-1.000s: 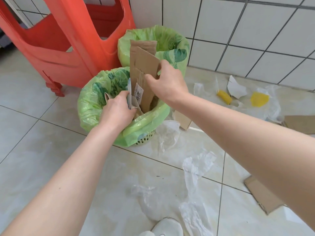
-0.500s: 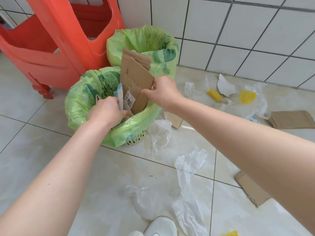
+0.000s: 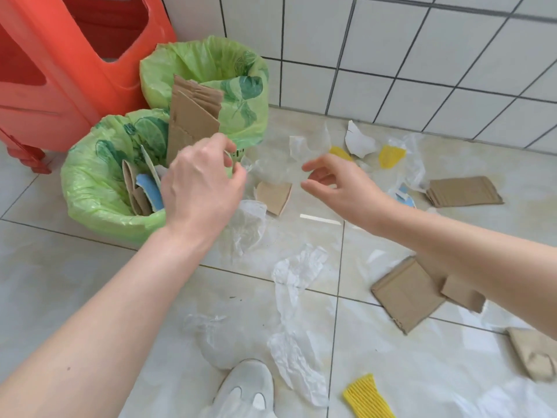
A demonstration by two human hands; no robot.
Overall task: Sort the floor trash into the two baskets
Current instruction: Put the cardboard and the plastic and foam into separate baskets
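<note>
Cardboard point(image 3: 193, 122) stands upright in near basket point(image 3: 90, 188); hands hover empty.

Tall cardboard point(image 3: 193, 116) stands upright in my near basket point(image 3: 90, 188), blocking its right side; its left half lies open. The red stool point(image 3: 60, 70) crowds both baskets' left.

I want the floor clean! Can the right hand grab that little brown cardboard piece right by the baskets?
Probably yes. The right hand hovers open beside the cardboard piece, with only clear plastic lying partly over it.
</note>
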